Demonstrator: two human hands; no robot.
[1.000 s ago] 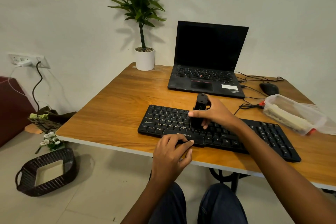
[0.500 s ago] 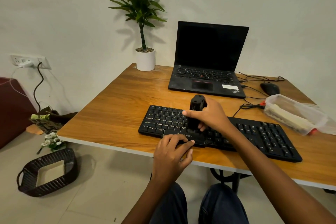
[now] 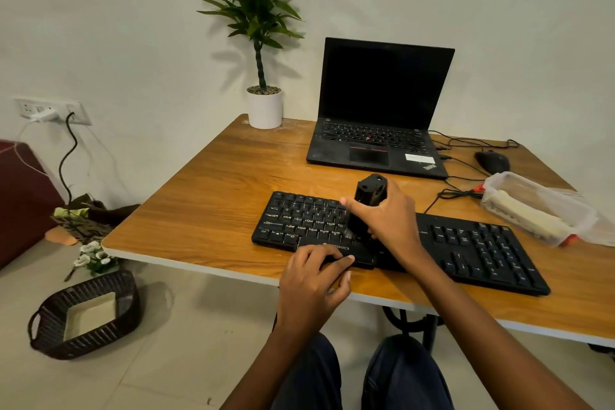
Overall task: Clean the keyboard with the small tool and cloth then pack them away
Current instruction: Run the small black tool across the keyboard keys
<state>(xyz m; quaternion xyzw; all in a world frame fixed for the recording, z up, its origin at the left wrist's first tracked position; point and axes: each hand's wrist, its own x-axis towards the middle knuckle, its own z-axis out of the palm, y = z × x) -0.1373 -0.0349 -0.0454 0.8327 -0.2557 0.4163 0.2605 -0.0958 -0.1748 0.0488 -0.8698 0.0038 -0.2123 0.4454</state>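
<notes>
Nudged right, small black boxy tool (image 3: pixel 370 194) gripped by right hand (image 3: pixel 390 221) brushes black keyboard (image 3: pixel 482 253); left hand (image 3: pixel 309 283) rests loosely on its edge; wiping, packing remain.

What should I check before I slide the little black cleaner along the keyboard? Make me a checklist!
1. Small tool held firmly: ok. The right hand has its fingers wrapped round it.
2. Tool touching the keys: ok. Its lower end sits on the middle rows of the keyboard.
3. Keyboard steadied: ok. The left hand rests on its front edge.
4. Keyboard fully on the table: ok.
5. Cloth ready: cannot tell. Something pale lies in the plastic container, but it is too unclear to name.
</notes>
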